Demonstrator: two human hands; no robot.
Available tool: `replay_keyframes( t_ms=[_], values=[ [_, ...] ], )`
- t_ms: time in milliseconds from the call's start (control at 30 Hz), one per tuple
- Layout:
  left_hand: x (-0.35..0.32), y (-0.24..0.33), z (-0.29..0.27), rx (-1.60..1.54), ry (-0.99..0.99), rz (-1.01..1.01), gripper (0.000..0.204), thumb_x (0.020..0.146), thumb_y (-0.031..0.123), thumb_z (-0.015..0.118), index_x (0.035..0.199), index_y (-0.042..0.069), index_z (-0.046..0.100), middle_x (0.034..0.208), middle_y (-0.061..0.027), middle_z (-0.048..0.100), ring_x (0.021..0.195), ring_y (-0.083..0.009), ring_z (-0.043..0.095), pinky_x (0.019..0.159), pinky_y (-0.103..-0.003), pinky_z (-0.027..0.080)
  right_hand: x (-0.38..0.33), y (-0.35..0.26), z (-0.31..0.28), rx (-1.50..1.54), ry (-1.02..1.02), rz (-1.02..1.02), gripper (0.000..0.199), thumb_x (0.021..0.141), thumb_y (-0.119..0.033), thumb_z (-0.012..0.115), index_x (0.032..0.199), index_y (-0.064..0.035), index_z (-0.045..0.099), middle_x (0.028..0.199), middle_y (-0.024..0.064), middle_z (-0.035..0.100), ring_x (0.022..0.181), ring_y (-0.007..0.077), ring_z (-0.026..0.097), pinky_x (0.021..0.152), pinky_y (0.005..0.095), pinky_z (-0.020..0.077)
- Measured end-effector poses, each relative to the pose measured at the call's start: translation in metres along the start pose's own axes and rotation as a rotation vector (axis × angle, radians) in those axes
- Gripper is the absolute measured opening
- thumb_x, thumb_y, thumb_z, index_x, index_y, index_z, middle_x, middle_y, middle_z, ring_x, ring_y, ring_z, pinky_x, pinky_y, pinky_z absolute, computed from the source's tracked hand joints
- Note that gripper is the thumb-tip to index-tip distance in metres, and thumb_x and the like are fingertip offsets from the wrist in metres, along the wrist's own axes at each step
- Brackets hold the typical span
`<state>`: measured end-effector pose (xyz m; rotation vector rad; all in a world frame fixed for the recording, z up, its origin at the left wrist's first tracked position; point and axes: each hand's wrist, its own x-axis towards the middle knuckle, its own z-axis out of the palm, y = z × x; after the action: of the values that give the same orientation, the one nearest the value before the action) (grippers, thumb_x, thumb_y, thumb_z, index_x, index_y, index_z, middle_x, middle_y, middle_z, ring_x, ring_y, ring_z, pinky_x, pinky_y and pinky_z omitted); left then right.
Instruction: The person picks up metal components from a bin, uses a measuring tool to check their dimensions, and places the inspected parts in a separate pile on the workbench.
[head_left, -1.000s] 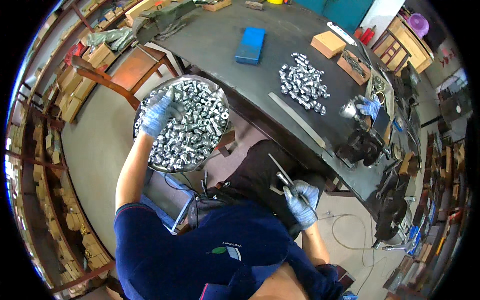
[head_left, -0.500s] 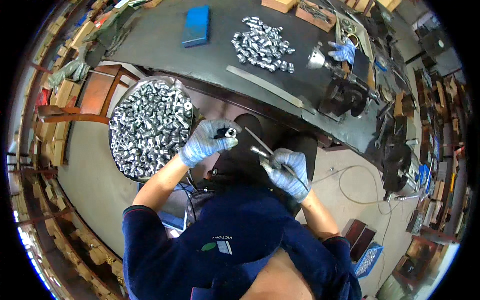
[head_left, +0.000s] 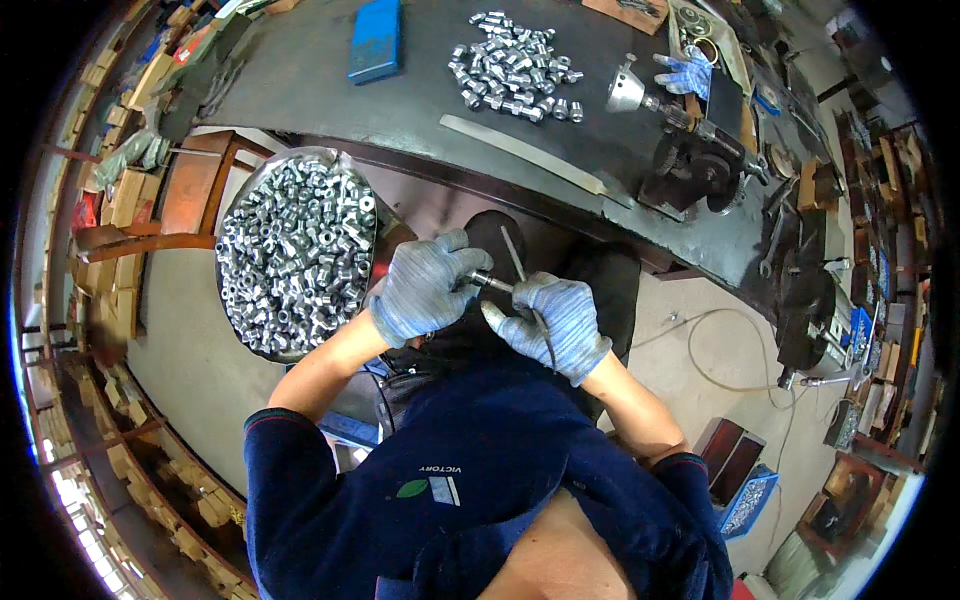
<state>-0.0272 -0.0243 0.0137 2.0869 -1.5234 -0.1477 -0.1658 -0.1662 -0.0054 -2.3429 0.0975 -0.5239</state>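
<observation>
My left hand (head_left: 425,285), in a grey-blue knit glove, is closed on a small metal fitting, now mostly hidden by its fingers. My right hand (head_left: 560,322), gloved alike, grips a short cylindrical metal tool (head_left: 493,282) whose end points into the left hand's fingers. Whether it sits inside the fitting I cannot tell. A thin dark rod (head_left: 513,252), perhaps a slim file, also runs through the right hand, its tip sticking up past the fingers. Both hands are over my lap. Left of them stands a large round pan (head_left: 372,225) heaped with metal fittings (head_left: 295,260).
Ahead is a dark workbench (head_left: 300,90) with a pile of fittings (head_left: 515,70), a blue box (head_left: 375,42), a flat metal bar (head_left: 520,153) and a bench machine (head_left: 690,150). A wooden chair (head_left: 200,190) stands left; a hose (head_left: 700,350) and blue bin (head_left: 748,503) lie right.
My hands have come together; the cylindrical tool's end now meets the fitting in the left hand. The left hand has turned its back upward, covering the fitting. The thin rod stands more upright.
</observation>
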Motion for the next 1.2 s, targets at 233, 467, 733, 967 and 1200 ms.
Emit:
replay_keyframes(
  t_ms=[233, 467, 733, 967, 1200],
  values=[
    [0.002, -0.015, -0.007, -0.481, -0.164, -0.208, 0.029, 0.077, 0.016, 0.07, 0.103, 0.005, 0.066, 0.084, -0.0069, 0.063, 0.069, -0.0161, 0.063, 0.061, -0.03, 0.05, -0.006, 0.01, 0.003, 0.036, 0.081, 0.006, 0.034, 0.066, -0.026, 0.078, 0.054, -0.0089, 0.052, 0.05, 0.0095, 0.049, 0.046, 0.0278, 0.051, 0.045, 0.0355, 0.0413],
    [-0.002, -0.013, -0.003, -0.827, -0.169, -0.366, 0.026, 0.089, 0.017, 0.061, 0.104, -0.005, 0.063, 0.078, -0.0078, 0.066, 0.067, -0.0102, 0.061, 0.063, -0.024, 0.049, -0.005, 0.004, 0.003, -0.149, 0.083, -0.048, 0.032, 0.07, -0.035, 0.074, 0.058, -0.0094, 0.059, 0.054, 0.0124, 0.052, 0.045, 0.029, 0.054, 0.042, 0.0373, 0.0421],
    [-0.002, -0.02, -0.003, -1.01, -0.223, -0.347, 0.035, 0.083, 0.009, 0.067, 0.114, -0.004, 0.058, 0.097, -0.0069, 0.064, 0.088, -0.0108, 0.059, 0.081, -0.025, 0.049, -0.009, 0.007, 0.007, -0.052, 0.106, -0.006, 0.033, 0.071, -0.035, 0.074, 0.058, -0.0094, 0.059, 0.053, 0.0128, 0.051, 0.045, 0.0288, 0.054, 0.042, 0.0372, 0.0422],
    [-0.004, -0.02, 0.0, -1.11, -0.205, -0.354, 0.035, 0.084, 0.012, 0.066, 0.113, -0.005, 0.057, 0.092, -0.0081, 0.064, 0.082, -0.0125, 0.06, 0.076, -0.027, 0.05, -0.005, 0.006, 0.008, 0.078, 0.106, 0.0, 0.03, 0.07, -0.027, 0.076, 0.058, -0.008, 0.057, 0.054, 0.0117, 0.053, 0.048, 0.0283, 0.055, 0.045, 0.0361, 0.0431],
    [-0.009, -0.05, -0.001, -0.371, 0.173, -0.388, 0.018, 0.074, 0.008, 0.067, 0.091, 0.005, 0.065, 0.068, -0.0071, 0.06, 0.063, -0.0126, 0.059, 0.058, -0.029, 0.048, -0.008, 0.002, 0.0, 0.309, 0.11, -0.003, 0.034, 0.066, -0.015, 0.078, 0.054, -0.0093, 0.047, 0.053, 0.0099, 0.048, 0.048, 0.026, 0.051, 0.046, 0.032, 0.0409]
  ],
)
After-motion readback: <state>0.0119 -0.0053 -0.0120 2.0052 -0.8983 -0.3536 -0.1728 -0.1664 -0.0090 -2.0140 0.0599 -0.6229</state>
